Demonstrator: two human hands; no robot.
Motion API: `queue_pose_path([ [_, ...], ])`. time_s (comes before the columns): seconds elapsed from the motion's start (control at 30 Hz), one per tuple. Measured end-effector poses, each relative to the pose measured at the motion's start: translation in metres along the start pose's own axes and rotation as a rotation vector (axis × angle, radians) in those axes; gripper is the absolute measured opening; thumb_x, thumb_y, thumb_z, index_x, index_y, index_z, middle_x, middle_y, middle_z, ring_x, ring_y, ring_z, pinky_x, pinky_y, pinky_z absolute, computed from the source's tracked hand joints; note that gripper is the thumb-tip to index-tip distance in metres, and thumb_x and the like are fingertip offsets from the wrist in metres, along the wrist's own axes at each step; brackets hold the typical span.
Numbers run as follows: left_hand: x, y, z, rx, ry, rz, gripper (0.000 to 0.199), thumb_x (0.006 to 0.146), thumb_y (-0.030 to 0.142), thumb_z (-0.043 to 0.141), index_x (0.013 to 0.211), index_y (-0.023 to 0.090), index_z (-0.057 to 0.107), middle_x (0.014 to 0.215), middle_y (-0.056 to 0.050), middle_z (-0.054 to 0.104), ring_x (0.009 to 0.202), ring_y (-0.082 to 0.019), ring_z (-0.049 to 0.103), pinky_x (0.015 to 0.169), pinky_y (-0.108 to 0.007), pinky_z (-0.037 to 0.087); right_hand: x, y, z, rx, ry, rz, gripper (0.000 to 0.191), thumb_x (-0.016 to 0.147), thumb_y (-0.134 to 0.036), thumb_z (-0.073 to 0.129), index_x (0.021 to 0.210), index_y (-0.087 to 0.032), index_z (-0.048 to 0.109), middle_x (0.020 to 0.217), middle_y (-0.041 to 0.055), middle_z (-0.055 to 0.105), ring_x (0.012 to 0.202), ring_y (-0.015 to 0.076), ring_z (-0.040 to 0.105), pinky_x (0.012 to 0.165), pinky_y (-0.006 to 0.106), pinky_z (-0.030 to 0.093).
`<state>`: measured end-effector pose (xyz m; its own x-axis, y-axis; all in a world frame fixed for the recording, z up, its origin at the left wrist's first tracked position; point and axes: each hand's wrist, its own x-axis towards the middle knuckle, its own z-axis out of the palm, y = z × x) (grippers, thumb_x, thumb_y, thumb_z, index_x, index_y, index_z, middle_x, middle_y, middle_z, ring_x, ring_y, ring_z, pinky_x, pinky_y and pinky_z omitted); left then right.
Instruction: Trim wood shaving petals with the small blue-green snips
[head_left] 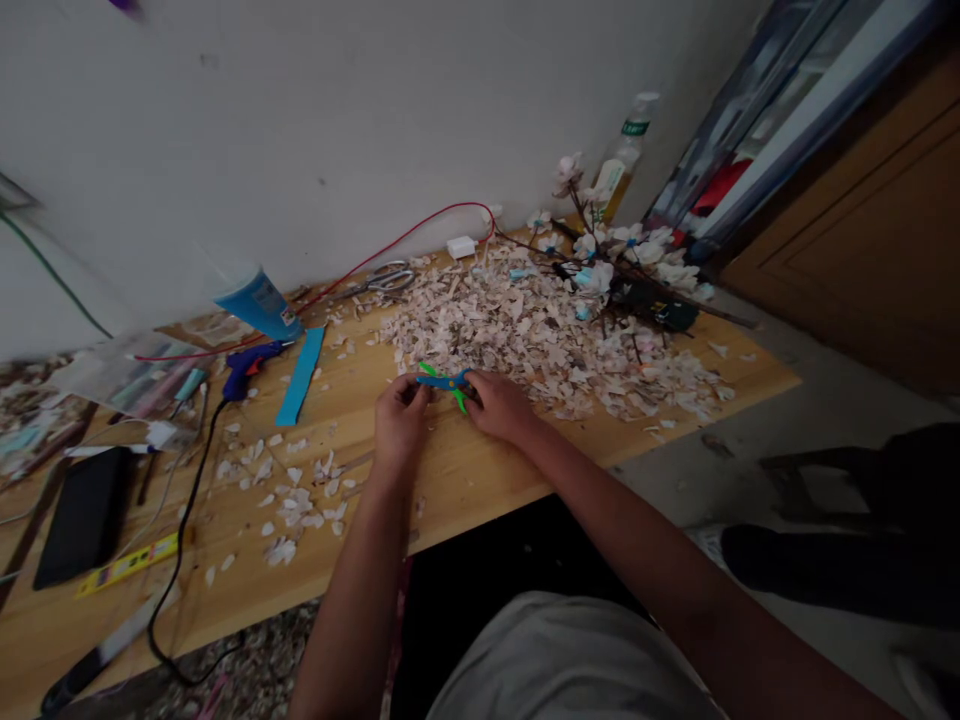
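My right hand (pixel 495 403) is closed around the handles of a small pair of blue and green scissors (pixel 450 382). The blades point left, toward my left hand (pixel 401 410). My left hand is closed in a pinch close by the scissor tips; what lies between its fingers is too small to make out. Just beyond both hands spreads a large heap of pale petal-like scraps (pixel 487 320). A flat blue strip (pixel 301 376) lies on the wooden table (pixel 450 490) to the left.
At left are a blue glue gun (pixel 244 372) with its black cord, a blue bottle (pixel 262 303), a black phone (pixel 84 515) and a utility knife (pixel 105 645). Metal scissors (pixel 386 278) lie behind. Flowering branches (pixel 600 250) and a plastic bottle (pixel 626 155) stand back right.
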<state>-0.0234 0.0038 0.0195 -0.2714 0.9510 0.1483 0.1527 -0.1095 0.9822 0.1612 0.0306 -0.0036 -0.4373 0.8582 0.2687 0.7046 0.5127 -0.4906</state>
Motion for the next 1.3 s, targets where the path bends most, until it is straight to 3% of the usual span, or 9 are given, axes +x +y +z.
queue_pose_path([
  [0.33,0.005,-0.008,0.000,-0.245,-0.029,-0.131,0.025,0.074,0.038,0.077,0.087,0.017,0.072,0.073,-0.001,0.069,0.065,-0.013,0.063,0.069,-0.027,0.052,0.001,0.002,0.002,0.003,-0.006,-0.002,0.010,0.089,-0.020,0.053,0.098,-0.020,0.058,0.095,0.0063,0.067,0.082,0.0186,0.056,0.071,0.030,0.034],
  [0.63,0.002,-0.007,0.002,-0.034,0.024,0.018,0.014,0.079,0.029,0.070,0.088,0.018,0.073,0.069,-0.001,0.068,0.066,-0.013,0.062,0.067,-0.025,0.049,0.001,0.001,0.003,-0.018,-0.005,0.008,0.010,0.087,-0.021,0.056,0.096,-0.020,0.057,0.094,0.0062,0.067,0.082,0.0191,0.056,0.071,0.030,0.034],
  [0.8,0.005,-0.008,0.003,-0.156,0.018,-0.051,0.022,0.073,0.028,0.075,0.092,0.018,0.071,0.072,-0.001,0.070,0.065,-0.014,0.064,0.067,-0.026,0.051,0.001,0.002,0.003,-0.033,-0.001,0.006,0.009,0.087,-0.021,0.054,0.096,-0.020,0.057,0.093,0.0056,0.067,0.082,0.0191,0.056,0.070,0.031,0.034],
  [1.13,0.003,-0.012,0.003,-0.198,-0.021,-0.077,0.014,0.073,0.026,0.076,0.082,0.018,0.070,0.069,0.000,0.066,0.063,-0.012,0.060,0.067,-0.025,0.049,0.000,0.001,0.001,-0.022,0.006,-0.001,0.009,0.089,-0.024,0.055,0.097,-0.020,0.058,0.094,0.0057,0.067,0.082,0.0190,0.057,0.070,0.030,0.034],
  [1.3,0.002,-0.020,0.012,-0.473,0.008,-0.218,0.017,0.072,0.028,0.080,0.081,0.019,0.068,0.074,0.001,0.067,0.064,-0.009,0.060,0.069,-0.022,0.049,0.001,0.003,0.004,-0.035,0.002,0.000,0.011,0.089,-0.024,0.054,0.099,-0.020,0.058,0.096,0.0065,0.068,0.083,0.0196,0.057,0.070,0.031,0.034],
])
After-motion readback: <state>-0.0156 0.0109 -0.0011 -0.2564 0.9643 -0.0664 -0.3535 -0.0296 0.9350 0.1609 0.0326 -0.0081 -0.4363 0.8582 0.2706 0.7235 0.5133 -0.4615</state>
